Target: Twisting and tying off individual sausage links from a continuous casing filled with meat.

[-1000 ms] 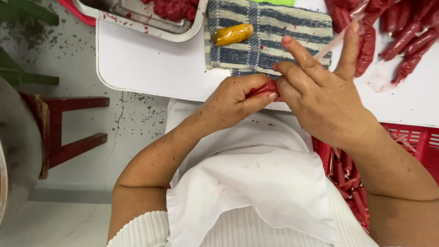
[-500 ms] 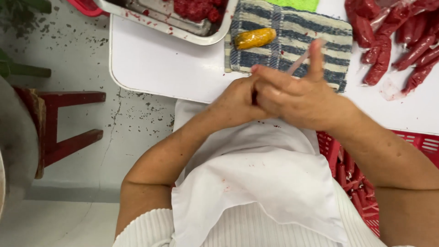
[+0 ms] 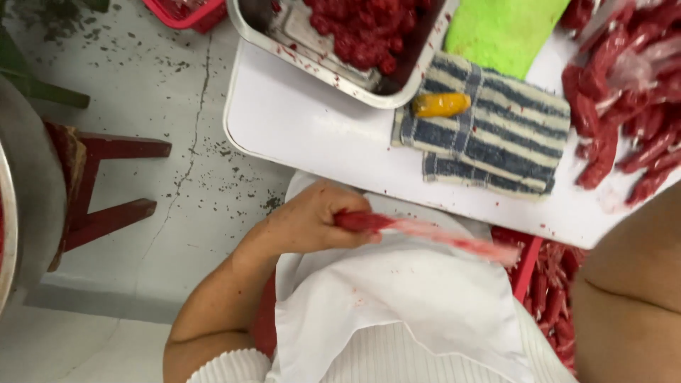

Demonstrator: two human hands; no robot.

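My left hand (image 3: pixel 308 221) is closed around the end of a red filled sausage casing (image 3: pixel 425 232) just below the near edge of the white table (image 3: pixel 312 135). The thin clear casing, smeared red, stretches from my fist to the right over my white apron (image 3: pixel 397 298) and ends in a blur. Only my right forearm (image 3: pixel 631 284) shows at the right edge; the hand itself is out of frame. Whether it holds the far end of the casing cannot be told.
On the table stand a metal tray of red meat (image 3: pixel 316 60), a blue striped cloth (image 3: pixel 496 138) with a small yellow object (image 3: pixel 441 105), a green cloth (image 3: pixel 504 28) and a pile of red sausages (image 3: pixel 617 128). A red crate (image 3: pixel 550 284) sits under the table, a red stool (image 3: pixel 106 184) at left.
My two hands, joined on the sausage before, have parted. The right hand has drawn away to the right out of view, and the casing is now stretched out from the left fist.
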